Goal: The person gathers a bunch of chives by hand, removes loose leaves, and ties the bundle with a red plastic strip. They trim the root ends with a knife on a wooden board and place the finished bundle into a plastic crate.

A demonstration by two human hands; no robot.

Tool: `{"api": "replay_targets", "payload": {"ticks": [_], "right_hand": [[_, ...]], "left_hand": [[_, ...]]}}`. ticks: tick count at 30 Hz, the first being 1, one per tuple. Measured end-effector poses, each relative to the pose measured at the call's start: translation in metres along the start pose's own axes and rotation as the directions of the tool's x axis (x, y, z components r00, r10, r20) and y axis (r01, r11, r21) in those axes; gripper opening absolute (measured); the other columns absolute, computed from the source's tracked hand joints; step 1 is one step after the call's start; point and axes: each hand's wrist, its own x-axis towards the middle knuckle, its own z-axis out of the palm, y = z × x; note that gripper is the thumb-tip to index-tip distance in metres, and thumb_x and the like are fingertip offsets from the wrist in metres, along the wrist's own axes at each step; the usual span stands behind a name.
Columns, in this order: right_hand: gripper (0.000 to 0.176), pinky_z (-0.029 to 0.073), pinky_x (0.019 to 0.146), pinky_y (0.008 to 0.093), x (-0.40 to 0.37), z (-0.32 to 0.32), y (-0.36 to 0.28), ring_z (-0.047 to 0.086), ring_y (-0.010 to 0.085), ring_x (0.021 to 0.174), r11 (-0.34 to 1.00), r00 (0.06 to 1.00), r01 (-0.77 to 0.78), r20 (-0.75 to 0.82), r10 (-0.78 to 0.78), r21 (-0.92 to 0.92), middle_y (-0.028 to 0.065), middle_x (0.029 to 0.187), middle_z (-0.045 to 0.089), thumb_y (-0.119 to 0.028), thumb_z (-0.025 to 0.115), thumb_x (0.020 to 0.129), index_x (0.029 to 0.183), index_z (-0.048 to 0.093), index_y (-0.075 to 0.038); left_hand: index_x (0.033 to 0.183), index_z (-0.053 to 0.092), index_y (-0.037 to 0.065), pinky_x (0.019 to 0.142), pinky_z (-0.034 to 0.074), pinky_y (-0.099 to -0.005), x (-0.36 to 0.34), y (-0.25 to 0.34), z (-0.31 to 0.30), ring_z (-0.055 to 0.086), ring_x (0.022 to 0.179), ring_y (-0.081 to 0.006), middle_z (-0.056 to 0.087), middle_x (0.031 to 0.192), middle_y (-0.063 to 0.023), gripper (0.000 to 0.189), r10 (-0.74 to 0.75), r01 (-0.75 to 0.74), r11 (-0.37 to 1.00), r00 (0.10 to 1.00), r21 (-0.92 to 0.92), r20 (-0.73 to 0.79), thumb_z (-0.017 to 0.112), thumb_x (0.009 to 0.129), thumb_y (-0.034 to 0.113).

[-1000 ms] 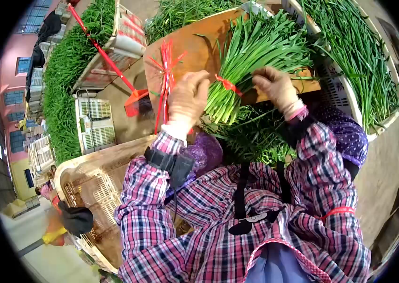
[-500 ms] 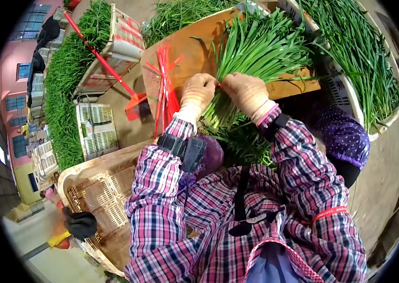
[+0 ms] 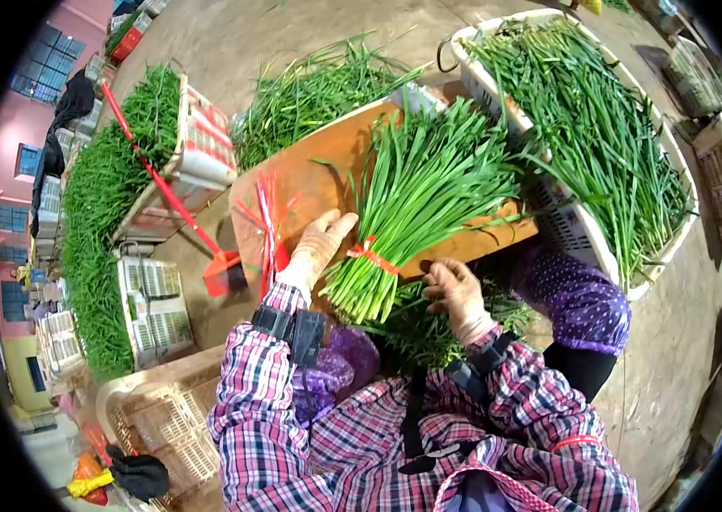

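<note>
A bundle of long green chives (image 3: 429,192) lies on a brown wooden board (image 3: 271,183), with a red tie (image 3: 372,256) knotted around it near the pale stem ends. My left hand (image 3: 320,246) is open at the left of the tie, its fingers stretched out and holding nothing. On the other side, my right hand (image 3: 458,297) hovers just off the stems, fingers loosely bent and apart, also with nothing in it. Beside my left hand, a bunch of loose red ties (image 3: 269,226) lies at the board's left end.
A white crate (image 3: 570,230) full of greens stands at the right. More greens (image 3: 318,94) lie behind the board. At the left are a red-handled tool (image 3: 223,271), a crate (image 3: 207,128) near piled greens and a beige crate (image 3: 113,397).
Both hands have come off the tie and moved apart, left hand leftward and right hand down. The knotted tie now shows on the bundle. The whole view has shifted.
</note>
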Motion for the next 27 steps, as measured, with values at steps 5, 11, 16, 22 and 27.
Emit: {"api": "replay_targets", "payload": {"ticks": [5,11,16,22,27], "right_hand": [[0.066,0.054,0.072,0.0419,0.027,0.013,-0.002,0.053,0.0214,0.106,0.982,0.988,-0.093,0.136,0.071,0.166,0.0083,0.123,0.053,-0.033,0.069,0.083,0.135,0.037,-0.008],[0.056,0.055,0.066,0.0462,0.018,0.012,-0.014,0.057,0.0257,0.103,1.000,0.962,0.006,0.273,-0.002,-0.012,0.0064,0.116,0.058,-0.027,0.071,0.082,0.128,0.044,-0.010],[0.057,0.047,0.089,0.0317,-0.004,0.003,-0.022,0.057,0.0180,0.102,0.949,0.908,0.295,0.343,-0.241,-0.114,0.0092,0.114,0.061,-0.010,0.074,0.077,0.125,0.045,0.000],[0.060,0.046,0.092,0.0313,-0.043,0.036,-0.121,0.057,0.0204,0.105,0.533,0.544,0.823,0.536,-0.646,-0.193,0.0131,0.112,0.060,-0.011,0.076,0.073,0.123,0.046,0.003],[0.068,0.046,0.089,0.0324,-0.051,0.067,-0.191,0.055,0.0207,0.104,0.403,0.397,0.903,0.642,-0.656,-0.147,0.0099,0.108,0.058,-0.009,0.078,0.068,0.127,0.043,-0.002]], "left_hand": [[0.112,0.058,-0.001,0.086,0.042,-0.0307,-0.003,0.027,0.027,0.056,0.092,-0.0151,0.064,0.102,-0.0061,0.049,-0.071,0.110,0.986,0.959,-0.126,0.275,0.061,0.088,0.041],[0.113,0.056,-0.007,0.084,0.046,-0.0370,-0.029,0.018,0.041,0.061,0.099,-0.0284,0.064,0.103,-0.0219,0.075,0.036,-0.155,0.926,0.944,0.345,0.328,0.061,0.080,0.060],[0.118,0.055,0.001,0.090,0.045,-0.0421,-0.085,0.038,0.048,0.056,0.105,-0.0384,0.062,0.108,-0.0230,0.071,0.247,-0.316,0.717,0.949,0.621,0.198,0.063,0.077,0.059],[0.111,0.062,0.007,0.079,0.049,-0.0419,-0.116,0.101,0.021,0.062,0.091,-0.0343,0.066,0.099,-0.0139,0.056,0.598,-0.508,0.570,0.796,0.646,0.099,0.056,0.084,0.056],[0.094,0.069,0.006,0.069,0.051,-0.0317,-0.142,0.158,0.009,0.066,0.078,-0.0218,0.069,0.088,-0.0092,0.031,0.817,-0.721,0.564,0.560,0.403,-0.140,0.068,0.084,0.035]]}}
